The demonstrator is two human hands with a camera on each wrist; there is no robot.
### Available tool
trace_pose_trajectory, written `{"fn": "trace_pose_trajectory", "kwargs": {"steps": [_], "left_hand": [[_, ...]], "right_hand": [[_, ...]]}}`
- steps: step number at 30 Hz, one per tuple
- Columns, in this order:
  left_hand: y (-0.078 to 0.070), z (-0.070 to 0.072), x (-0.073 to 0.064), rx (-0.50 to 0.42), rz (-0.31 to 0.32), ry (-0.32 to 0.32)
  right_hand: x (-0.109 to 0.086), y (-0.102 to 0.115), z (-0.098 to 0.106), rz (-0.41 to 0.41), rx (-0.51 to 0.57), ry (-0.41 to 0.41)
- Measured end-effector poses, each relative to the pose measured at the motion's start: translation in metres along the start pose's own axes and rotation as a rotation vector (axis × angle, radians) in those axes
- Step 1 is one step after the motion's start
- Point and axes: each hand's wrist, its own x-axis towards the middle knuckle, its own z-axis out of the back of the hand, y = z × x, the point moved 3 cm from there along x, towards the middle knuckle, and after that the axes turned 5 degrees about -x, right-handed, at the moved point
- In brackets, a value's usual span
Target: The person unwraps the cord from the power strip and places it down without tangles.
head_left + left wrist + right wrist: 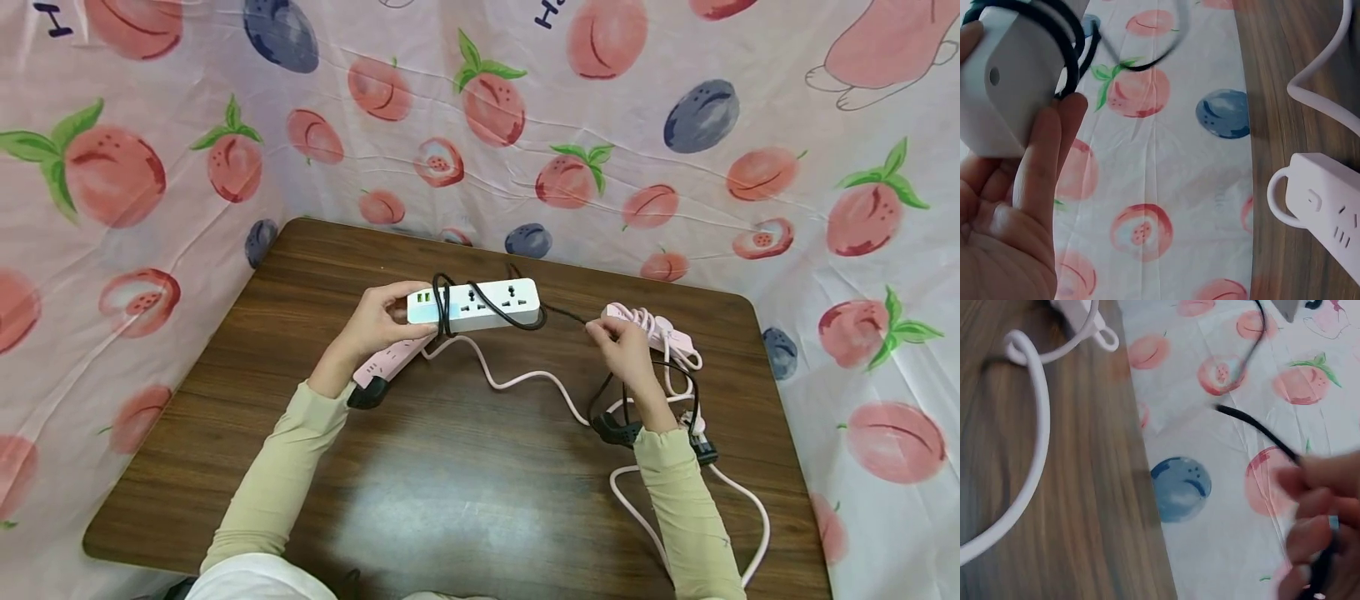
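A white power strip (487,307) with a black cord (495,310) looped round it is gripped at its left end by my left hand (375,321), held above the table. In the left wrist view the thumb and fingers hold the white power strip (1007,81) by its end. My right hand (622,346) pinches the black cord (1260,429), which stretches across from the strip's right end. More black cord hangs below this hand towards a dark plug (617,428). Under the left hand lies a pink power strip (393,360), its end black.
Another pink power strip (678,340), wrapped in its own cord, lies beyond the right hand. A pale pink cord (525,379) winds across the wooden table (450,500). More plugs (701,442) sit near the right forearm. Fruit-patterned cloth (480,192) hangs behind the table.
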Motion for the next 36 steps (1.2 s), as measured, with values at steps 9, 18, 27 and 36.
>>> {"fn": "trace_pose_trajectory", "kwargs": {"steps": [9,18,27,36], "left_hand": [[-0.018,-0.001,-0.005,0.051,0.027,0.026],[-0.02,0.005,-0.003,0.057,0.022,-0.099],[-0.008,0.008,0.001,0.087,-0.013,-0.155],[0.004,0.012,0.003,0.016,-0.004,-0.175]], "right_hand": [[0.002,0.001,0.029,0.159,1.062,-0.291],[-0.019,-0.001,0.063,0.585,1.465,0.253],[-0.028,-0.001,0.064,0.777,1.549,0.533],[-0.024,-0.013,0.05,0.158,0.444,0.374]]}}
